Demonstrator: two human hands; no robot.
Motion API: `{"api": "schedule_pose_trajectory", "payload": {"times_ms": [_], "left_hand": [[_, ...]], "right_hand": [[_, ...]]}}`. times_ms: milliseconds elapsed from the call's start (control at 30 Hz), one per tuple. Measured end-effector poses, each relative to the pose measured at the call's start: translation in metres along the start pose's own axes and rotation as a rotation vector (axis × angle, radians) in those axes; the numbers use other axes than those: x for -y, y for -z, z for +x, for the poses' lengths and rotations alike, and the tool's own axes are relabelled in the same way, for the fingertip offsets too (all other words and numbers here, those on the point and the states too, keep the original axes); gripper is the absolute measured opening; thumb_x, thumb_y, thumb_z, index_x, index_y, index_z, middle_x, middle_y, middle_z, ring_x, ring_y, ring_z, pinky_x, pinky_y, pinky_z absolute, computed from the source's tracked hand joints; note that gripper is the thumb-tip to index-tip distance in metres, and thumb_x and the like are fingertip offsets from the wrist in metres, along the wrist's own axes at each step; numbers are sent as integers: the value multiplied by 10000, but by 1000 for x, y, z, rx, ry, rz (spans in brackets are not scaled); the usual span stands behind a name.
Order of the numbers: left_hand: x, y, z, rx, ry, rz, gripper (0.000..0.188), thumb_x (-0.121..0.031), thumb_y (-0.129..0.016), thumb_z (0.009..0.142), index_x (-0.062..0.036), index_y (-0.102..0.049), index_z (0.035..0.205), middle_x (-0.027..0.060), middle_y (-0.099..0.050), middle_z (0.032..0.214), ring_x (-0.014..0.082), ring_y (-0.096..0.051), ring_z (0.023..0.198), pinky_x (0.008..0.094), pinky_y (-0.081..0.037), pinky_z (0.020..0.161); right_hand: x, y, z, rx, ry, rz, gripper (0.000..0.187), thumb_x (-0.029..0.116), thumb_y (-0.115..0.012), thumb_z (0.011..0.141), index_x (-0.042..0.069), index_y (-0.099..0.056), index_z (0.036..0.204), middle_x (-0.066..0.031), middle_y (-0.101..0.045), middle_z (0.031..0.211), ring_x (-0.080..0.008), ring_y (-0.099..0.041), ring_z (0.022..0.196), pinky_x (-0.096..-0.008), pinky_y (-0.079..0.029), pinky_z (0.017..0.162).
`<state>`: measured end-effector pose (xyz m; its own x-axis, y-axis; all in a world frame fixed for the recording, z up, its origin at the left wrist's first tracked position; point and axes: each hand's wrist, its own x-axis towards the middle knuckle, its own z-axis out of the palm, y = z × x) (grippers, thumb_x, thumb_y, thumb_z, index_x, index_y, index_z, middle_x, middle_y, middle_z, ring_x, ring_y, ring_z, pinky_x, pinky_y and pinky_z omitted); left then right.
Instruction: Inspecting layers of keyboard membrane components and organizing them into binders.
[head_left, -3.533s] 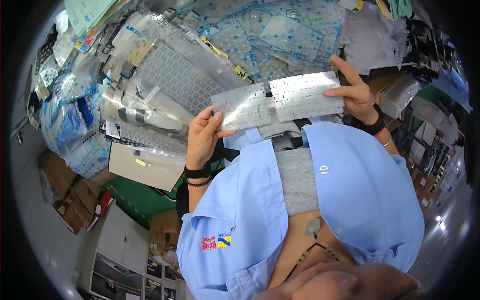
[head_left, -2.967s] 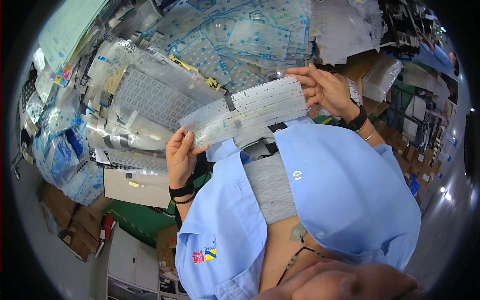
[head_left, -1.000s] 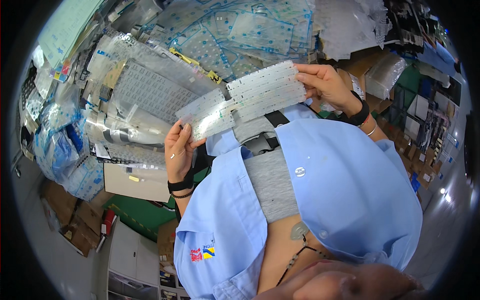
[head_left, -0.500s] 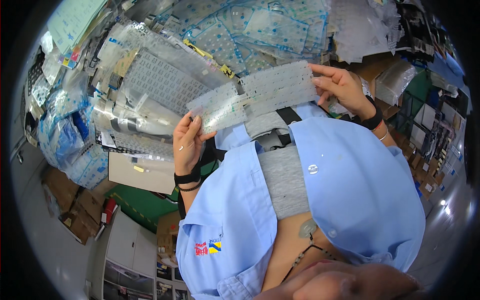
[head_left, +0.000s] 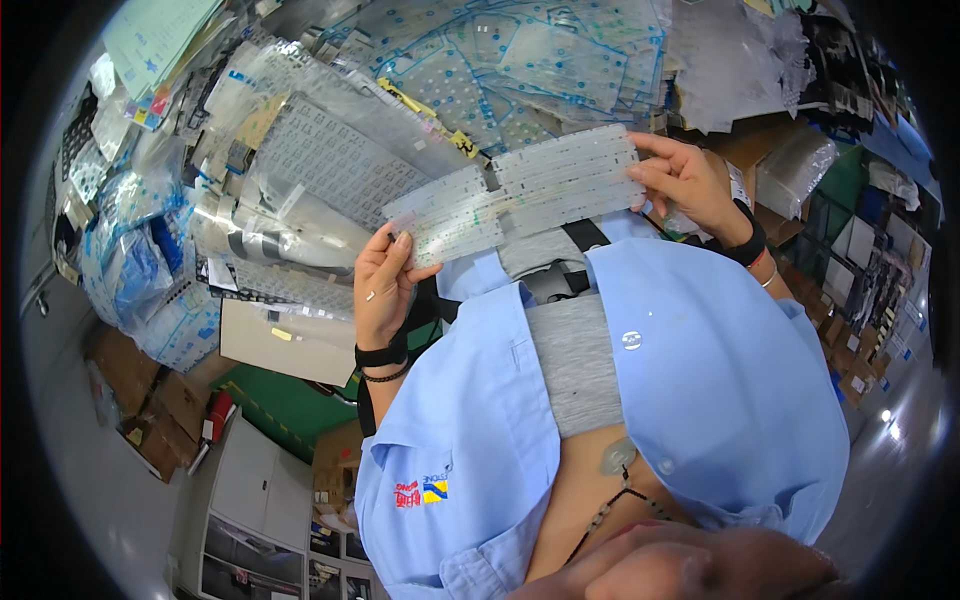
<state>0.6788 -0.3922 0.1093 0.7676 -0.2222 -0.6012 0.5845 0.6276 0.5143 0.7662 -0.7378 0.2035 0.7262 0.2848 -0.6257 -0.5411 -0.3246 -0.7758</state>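
Holding a long, pale, see-through plastic sheet (head_left: pixel 520 192) dotted with small marks, a person in a light blue shirt (head_left: pixel 600 400) keeps it stretched flat between both hands, just above the chest. The left hand (head_left: pixel 383 285) grips the sheet's left end, fingers closed on its edge, thumb on top. The right hand (head_left: pixel 690 180) pinches the right end, fingers clamped on that edge. Both wrists wear dark bands. Beyond the sheet, on the far side, the desk (head_left: pixel 270 340) is crowded with heaps of similar clear sheets (head_left: pixel 480 60) and plastic bags (head_left: pixel 140 270). Cardboard boxes (head_left: pixel 130 390) sit to the left.
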Motion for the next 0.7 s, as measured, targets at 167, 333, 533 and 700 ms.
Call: {"api": "schedule_pose_trajectory", "payload": {"times_ms": [167, 333, 533, 700], "left_hand": [[3, 3, -2, 27, -18, -9, 290, -83, -443, 929, 45, -457, 1189, 104, -602, 935, 143, -634, 783, 308, -585, 724], [3, -12, -3, 13, -6, 21, 378, -106, -456, 927, 65, -405, 1261, 150, -598, 1034, 180, -634, 864, 307, -575, 732], [0, -19, -6, 33, 21, -9, 394, -95, -439, 928, 62, -369, 1283, 161, -569, 1094, 193, -627, 906, 311, -577, 741], [-1, -21, -7, 55, 27, -26, 403, -96, -435, 930, 65, -355, 1290, 187, -548, 1140, 218, -621, 940, 309, -574, 747]], "right_hand": [[-13, 8, 4, -15, 17, 32, 450, 113, -566, 875, -40, -422, 1274, -83, -660, 808, -57, -575, 567, -154, -409, 430], [-26, 19, 7, -71, 8, 97, 391, 84, -574, 866, -51, -460, 1214, -96, -657, 803, -51, -563, 521, -138, -412, 420], [-24, 23, 10, -87, -47, 164, 305, 68, -563, 872, -49, -497, 1146, -92, -643, 759, -60, -562, 491, -151, -427, 402], [-31, 27, 12, -84, -40, 220, 289, 59, -558, 873, -29, -509, 1144, -92, -641, 752, -64, -570, 501, -148, -451, 415]]}}
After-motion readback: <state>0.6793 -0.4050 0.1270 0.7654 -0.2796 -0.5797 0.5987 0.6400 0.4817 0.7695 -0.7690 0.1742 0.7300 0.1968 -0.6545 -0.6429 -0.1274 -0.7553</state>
